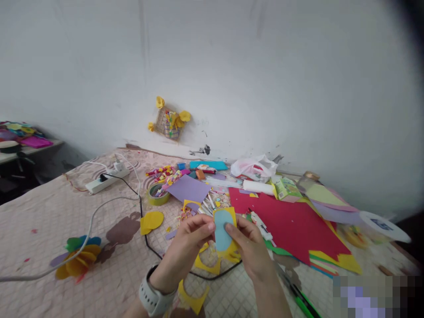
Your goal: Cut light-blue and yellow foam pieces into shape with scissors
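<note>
Between my two hands is a light blue paper cutout (222, 238) with rounded ends, lying flat against a piece of yellow paper (233, 213). My left hand (195, 236), with a white watch strap on the wrist, pinches the left edge. My right hand (247, 240) grips the right side, its thumb pressed on the blue paper. Below my hands lie yellow paper scraps (195, 300) with curved cut-outs. To the left are yellow rounded paper pieces (152, 222), and a colourful paper flower (79, 258) lies farther left.
A white power strip (107, 180) and its cables cross the table's left side. Red paper (281, 221) covers the right. A green cutter (301, 300) lies at the front right. Purple paper (189, 191), green tape (158, 194) and a plastic bag (254, 168) are farther back.
</note>
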Tool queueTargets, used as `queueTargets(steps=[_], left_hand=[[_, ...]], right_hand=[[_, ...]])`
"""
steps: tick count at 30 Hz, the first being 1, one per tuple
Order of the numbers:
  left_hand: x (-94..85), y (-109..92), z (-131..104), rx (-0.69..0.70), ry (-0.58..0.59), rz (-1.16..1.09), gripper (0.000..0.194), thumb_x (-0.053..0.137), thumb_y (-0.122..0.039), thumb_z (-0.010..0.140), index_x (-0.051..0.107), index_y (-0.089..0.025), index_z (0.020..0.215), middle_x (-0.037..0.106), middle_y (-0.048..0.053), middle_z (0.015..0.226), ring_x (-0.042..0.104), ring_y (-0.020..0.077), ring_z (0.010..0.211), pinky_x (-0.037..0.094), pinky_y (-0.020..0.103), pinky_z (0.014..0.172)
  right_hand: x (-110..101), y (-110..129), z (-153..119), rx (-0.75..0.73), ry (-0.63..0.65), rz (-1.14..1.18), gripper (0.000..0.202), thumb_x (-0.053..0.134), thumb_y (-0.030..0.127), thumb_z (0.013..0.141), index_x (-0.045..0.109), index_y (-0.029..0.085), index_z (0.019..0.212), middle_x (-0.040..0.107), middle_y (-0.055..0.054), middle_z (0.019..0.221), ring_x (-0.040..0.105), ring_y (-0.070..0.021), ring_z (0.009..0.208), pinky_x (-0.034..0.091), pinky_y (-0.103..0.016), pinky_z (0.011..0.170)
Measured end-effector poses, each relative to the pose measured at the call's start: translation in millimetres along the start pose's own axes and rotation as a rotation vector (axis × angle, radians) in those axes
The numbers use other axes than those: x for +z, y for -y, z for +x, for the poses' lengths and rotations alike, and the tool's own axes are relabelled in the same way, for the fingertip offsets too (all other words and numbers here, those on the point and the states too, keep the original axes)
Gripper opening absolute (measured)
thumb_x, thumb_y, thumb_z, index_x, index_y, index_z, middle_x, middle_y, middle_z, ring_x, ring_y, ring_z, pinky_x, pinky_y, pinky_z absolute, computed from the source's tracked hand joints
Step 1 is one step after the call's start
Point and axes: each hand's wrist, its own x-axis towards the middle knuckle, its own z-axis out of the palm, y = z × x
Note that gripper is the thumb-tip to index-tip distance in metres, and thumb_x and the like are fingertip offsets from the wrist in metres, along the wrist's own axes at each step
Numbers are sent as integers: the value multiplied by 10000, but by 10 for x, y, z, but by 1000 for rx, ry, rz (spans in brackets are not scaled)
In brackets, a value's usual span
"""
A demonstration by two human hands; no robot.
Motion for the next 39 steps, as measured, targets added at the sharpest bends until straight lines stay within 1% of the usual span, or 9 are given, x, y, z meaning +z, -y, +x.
queueTargets(steps=[3,6,10,13,18,24,30,34,39], left_hand=[[-6,18,17,-8,1,-9,78,698,-244,726,705,-166,725,634,26,686,551,124,646,438,242,655],[-16,26,40,-7,-22,-2,64,699,-230,718,712,-175,748,637,20,680,554,123,646,438,239,652],[-27,33,57,6,-62,22,60,710,-202,701,709,-176,755,625,4,659,556,116,645,431,225,635],[-30,43,67,-11,-42,-10,68,714,-194,699,709,-180,766,631,0,667,553,102,627,426,215,622],[-40,41,80,-26,4,-31,81,698,-172,717,705,-173,797,650,15,728,556,106,657,420,218,629],[-45,44,70,-20,-7,12,114,706,-170,706,696,-174,820,645,19,754,560,123,691,422,234,652],[-32,46,79,-4,-75,-15,86,719,-243,707,692,-162,714,642,5,651,558,109,623,428,228,633],[-38,39,79,-21,-71,-20,86,727,-234,696,696,-154,702,657,10,652,562,105,614,423,217,610],[-55,43,77,-8,-72,1,78,718,-236,704,702,-159,697,657,5,645,559,101,614,428,212,612]], right_hand=[[-14,15,-7,13,-2,19,190,721,347,733,645,203,636,566,16,576,551,-174,647,448,-247,562],[-29,20,-2,27,14,-15,146,708,340,752,664,208,708,595,12,640,533,-158,631,433,-236,549],[-63,11,-5,28,3,-99,155,692,337,775,650,210,696,534,33,595,519,-147,621,418,-224,553],[-72,7,-5,26,-2,-106,151,684,344,783,662,211,716,560,27,620,523,-144,624,418,-222,556],[-57,26,2,17,19,-80,120,671,339,799,702,227,829,616,11,689,534,-146,649,426,-219,565],[-56,44,-17,-1,43,-116,148,647,342,822,711,237,904,616,17,704,535,-142,665,432,-208,585],[-41,63,-44,51,41,-111,190,649,350,820,699,218,946,606,19,683,548,-151,660,440,-215,582],[-32,82,-48,71,52,-79,193,659,342,816,703,212,953,664,3,744,572,-148,684,459,-207,609],[-43,81,-45,78,59,-56,183,668,333,812,703,224,954,676,10,753,587,-141,687,476,-205,639]])
